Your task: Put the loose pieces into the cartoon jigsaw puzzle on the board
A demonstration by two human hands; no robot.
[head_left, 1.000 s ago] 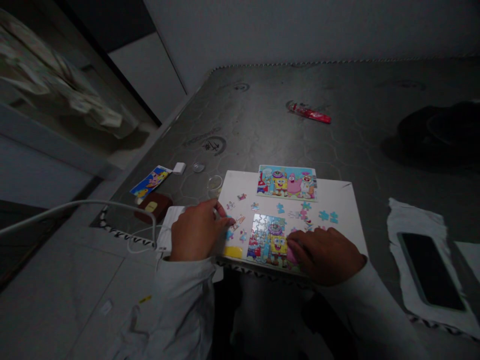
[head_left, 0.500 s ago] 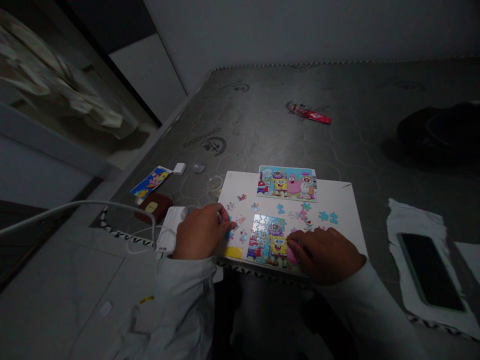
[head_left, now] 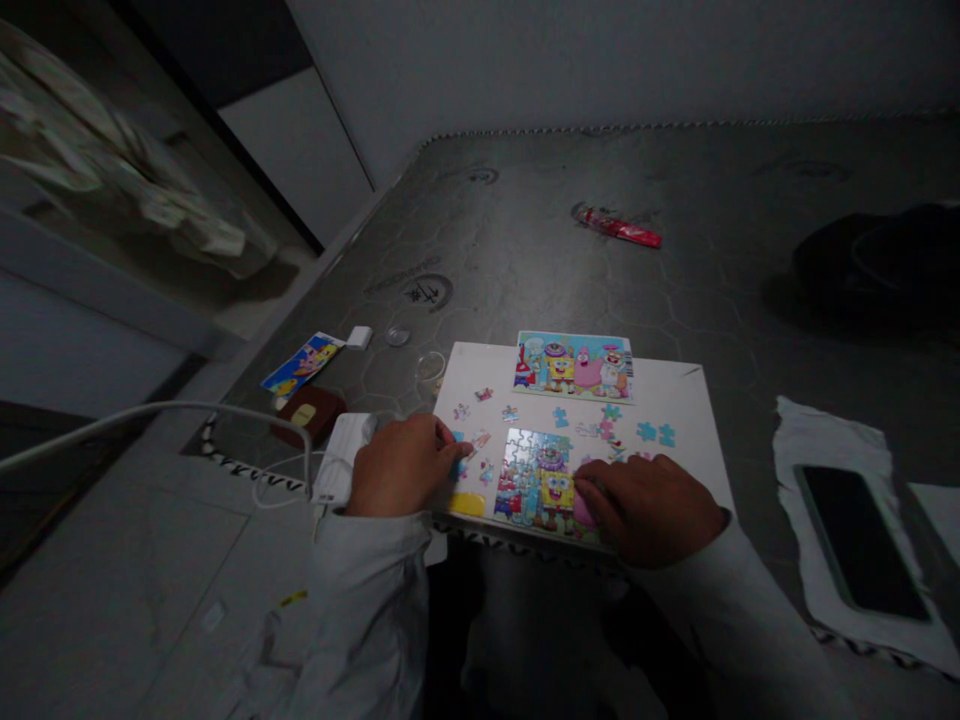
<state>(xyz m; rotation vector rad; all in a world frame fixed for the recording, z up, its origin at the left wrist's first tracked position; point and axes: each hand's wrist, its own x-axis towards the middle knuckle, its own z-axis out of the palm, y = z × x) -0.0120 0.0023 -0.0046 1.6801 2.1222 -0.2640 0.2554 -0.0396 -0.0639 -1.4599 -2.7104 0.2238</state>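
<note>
A partly joined jigsaw puzzle (head_left: 531, 470) of cartoon figures lies near the front edge of a white board (head_left: 682, 400). My right hand (head_left: 652, 510) covers the puzzle's right side, its fingers closed at the joined pieces' edge; whatever is under them is hidden. Over the board's left edge, my left hand (head_left: 401, 462) has bent fingers and its thumb tip beside a loose puzzle piece (head_left: 480, 441); I cannot make out what it holds. Loose blue pieces (head_left: 646, 432) and a pink piece (head_left: 607, 429) lie above the puzzle. A picture card (head_left: 574, 366) rests at the board's back.
Left of the board are a white charger (head_left: 350, 455) with a cable, a brown box (head_left: 311, 413), a blue card (head_left: 304, 364) and clear round lids (head_left: 430, 367). A phone (head_left: 862, 540) lies at right on white paper. Farther back is a red wrapper (head_left: 622, 227).
Both hands stay almost in place, with only a very slight shift of the left hand. The puzzle and loose pieces look unchanged.
</note>
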